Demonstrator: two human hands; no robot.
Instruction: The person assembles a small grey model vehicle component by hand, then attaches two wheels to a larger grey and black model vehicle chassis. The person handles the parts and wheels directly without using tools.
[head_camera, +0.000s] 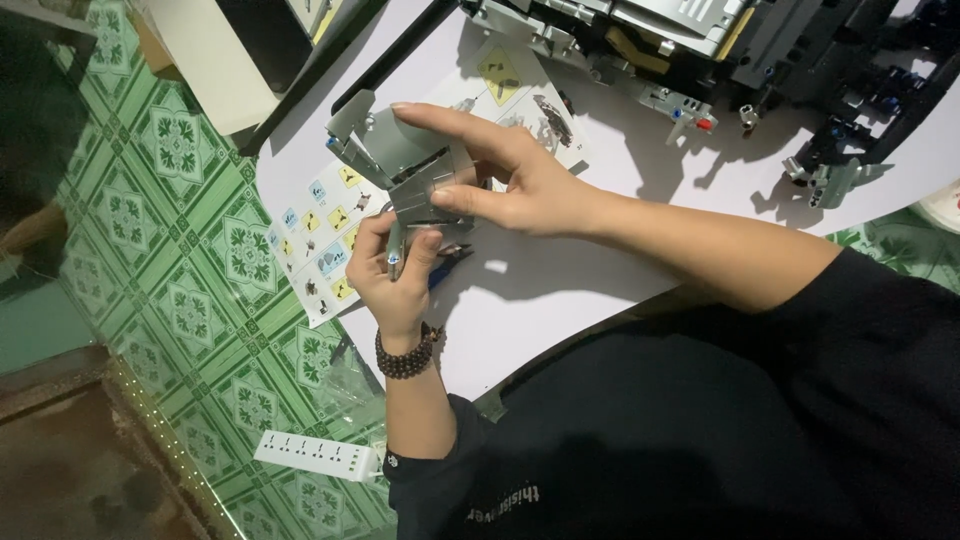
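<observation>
white table (560, 300) over green patterned floor tiles (190, 290) | both hands' grip closed on grey brick assembly (400, 160)

Your white table (560, 300) carries an instruction booklet (330, 235) at centre left and a large dark brick-built model (700, 40) along the frame's top right.

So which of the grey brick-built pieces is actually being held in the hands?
The grey panel assembly over the instruction sheet, gripped by both hands. The small grey piece and the large model lie untouched.
</observation>
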